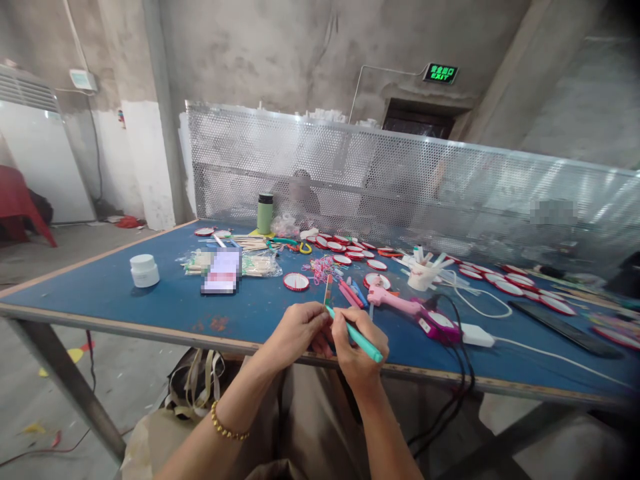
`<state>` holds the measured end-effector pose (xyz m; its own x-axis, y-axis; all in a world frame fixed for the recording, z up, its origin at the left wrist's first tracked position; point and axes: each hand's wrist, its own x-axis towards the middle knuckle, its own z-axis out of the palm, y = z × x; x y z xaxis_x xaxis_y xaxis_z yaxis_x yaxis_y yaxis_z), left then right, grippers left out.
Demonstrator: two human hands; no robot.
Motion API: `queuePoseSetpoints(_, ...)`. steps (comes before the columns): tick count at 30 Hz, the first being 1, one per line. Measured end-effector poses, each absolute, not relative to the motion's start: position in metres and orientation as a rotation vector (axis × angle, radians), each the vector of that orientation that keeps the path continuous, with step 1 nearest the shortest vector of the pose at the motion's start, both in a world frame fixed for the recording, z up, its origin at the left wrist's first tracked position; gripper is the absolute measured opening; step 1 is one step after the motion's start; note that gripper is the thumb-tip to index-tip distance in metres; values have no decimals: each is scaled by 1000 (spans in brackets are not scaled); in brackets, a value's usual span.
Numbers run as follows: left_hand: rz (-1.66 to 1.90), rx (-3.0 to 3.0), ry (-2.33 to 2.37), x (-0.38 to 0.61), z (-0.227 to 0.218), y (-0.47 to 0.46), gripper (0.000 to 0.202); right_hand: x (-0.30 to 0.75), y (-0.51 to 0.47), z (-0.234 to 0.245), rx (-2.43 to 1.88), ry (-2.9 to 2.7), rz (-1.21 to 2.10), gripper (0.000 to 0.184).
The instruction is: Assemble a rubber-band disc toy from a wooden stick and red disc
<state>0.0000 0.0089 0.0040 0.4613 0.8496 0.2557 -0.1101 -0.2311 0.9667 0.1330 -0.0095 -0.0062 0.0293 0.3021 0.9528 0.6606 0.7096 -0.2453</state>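
Note:
My left hand [299,331], with a gold bracelet on its wrist, pinches a thin wooden craft stick [327,291] that stands up from its fingers at the near edge of the blue table [125,293]. My right hand [358,353] grips a teal pen [356,335], and the pen's tip touches the lower part of the stick. Both hands sit close together, fingers closed. Just beyond them lie coloured sticks [350,292] and a pink glue gun [400,305].
On the table are a white jar [144,270], bagged wooden sticks [253,265], a green bottle [265,213], several red-rimmed round discs [296,281], a white cup of sticks [421,273], a white adapter with cables [477,335] and a perforated metal screen [400,180]; a person sits behind the screen.

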Motion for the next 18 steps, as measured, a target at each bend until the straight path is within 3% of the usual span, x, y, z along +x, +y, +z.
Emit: queuePoseSetpoints(18,1023,1562,686,0,5,9,37,133,-8,-6,-814,-1570,-282,10)
